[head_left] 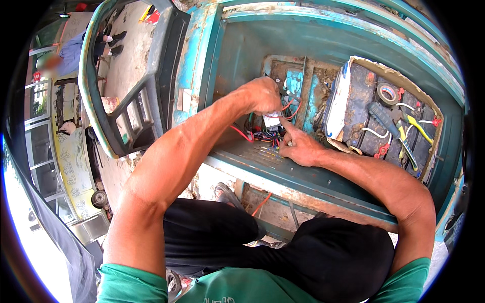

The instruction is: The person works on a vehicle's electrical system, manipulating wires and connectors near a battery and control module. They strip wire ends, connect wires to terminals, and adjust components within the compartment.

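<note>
My left hand (pixel 263 96) is closed above the wiring inside a teal metal compartment. Its fingertips point down and are hidden, so what they pinch cannot be made out. Just below them is a small box with a white label (pixel 272 120), and thin red wires (pixel 294 107) run beside it. The index finger of my right hand (pixel 303 147) stretches up to the edge of this box, while its other fingers are loosely bent. A tangle of coloured wires and connectors (pixel 267 135) lies between the hands, with several thin wire ends near the right thumb.
Right of my hands, an open carton (pixel 348 76) holds dark batteries (pixel 361 101), a tape roll (pixel 388 94), a blue-handled tool (pixel 384 118) and yellow-handled pliers (pixel 406 136). A teal metal rim (pixel 303 184) runs before my knees. A dark seat-like frame (pixel 169 55) stands left; another person (pixel 76 53) is beyond.
</note>
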